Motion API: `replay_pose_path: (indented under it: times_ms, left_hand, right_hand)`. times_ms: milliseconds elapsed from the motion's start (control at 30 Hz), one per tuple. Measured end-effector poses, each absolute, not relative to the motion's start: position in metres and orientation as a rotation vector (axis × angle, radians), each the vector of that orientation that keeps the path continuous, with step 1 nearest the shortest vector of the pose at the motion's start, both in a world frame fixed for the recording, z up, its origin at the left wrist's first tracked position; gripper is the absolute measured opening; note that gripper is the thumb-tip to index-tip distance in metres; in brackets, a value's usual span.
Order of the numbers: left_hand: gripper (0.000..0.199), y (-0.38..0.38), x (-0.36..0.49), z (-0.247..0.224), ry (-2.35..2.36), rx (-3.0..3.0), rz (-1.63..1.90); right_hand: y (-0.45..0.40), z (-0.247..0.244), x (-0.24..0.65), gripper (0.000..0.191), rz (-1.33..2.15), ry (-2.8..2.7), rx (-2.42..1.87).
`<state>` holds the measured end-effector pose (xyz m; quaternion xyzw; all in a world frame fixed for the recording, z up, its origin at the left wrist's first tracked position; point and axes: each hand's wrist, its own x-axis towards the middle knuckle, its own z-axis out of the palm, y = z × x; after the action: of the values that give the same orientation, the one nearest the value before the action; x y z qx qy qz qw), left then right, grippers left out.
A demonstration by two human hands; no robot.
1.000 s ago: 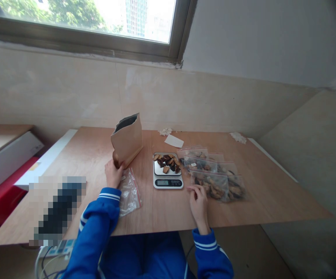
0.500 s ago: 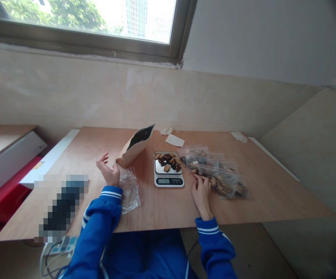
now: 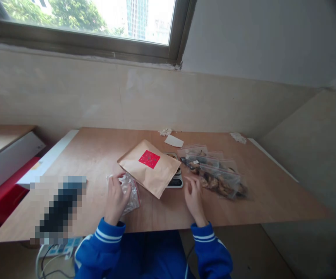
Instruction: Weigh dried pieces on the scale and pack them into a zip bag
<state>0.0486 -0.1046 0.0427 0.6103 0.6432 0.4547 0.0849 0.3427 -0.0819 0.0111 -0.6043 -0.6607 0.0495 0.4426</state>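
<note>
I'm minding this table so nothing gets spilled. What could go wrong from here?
The paper bag slants over much of the scale, so dragging it aside might sweep off the brown bits barely showing past its edge. If it rests on the scale, its weight could also throw off a reading. And the left hand is at the thin clear bag, which may get crumpled or pulled along.

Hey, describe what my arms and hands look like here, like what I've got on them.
Your left hand and right hand are bare, with no gloves. Both arms wear long blue sleeves, with white stripes around the cuffs and white trim along the outer side.
</note>
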Motion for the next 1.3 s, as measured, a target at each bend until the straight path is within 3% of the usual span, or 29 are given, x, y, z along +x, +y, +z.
replay_pose_path:
  times_ms: [200,600,933,1167,1300]
  left_hand:
    - [0.066,-0.08,0.047,0.037,1.943,2.087,1.048]
    - [0.054,-0.027,0.019,0.048,2.121,1.736,1.398]
    - [0.043,0.002,-0.004,0.038,1.832,1.448,1.467]
    - [0.041,0.004,0.001,0.027,1.733,1.423,1.49]
    - [0.039,0.001,-0.001,0.029,1.86,1.502,1.481]
  right_hand:
    - [-0.077,0.037,0.291,0.034,0.35,-1.632,-1.354]
    - [-0.034,0.128,0.267,0.041,0.543,-1.852,-1.045]
    - [-0.086,0.065,0.239,0.031,0.871,-1.797,-1.17]
    - [-0.103,0.025,0.164,0.013,0.575,-1.831,-1.586]
    - [-0.101,0.022,0.159,0.009,0.566,-1.799,-1.576]
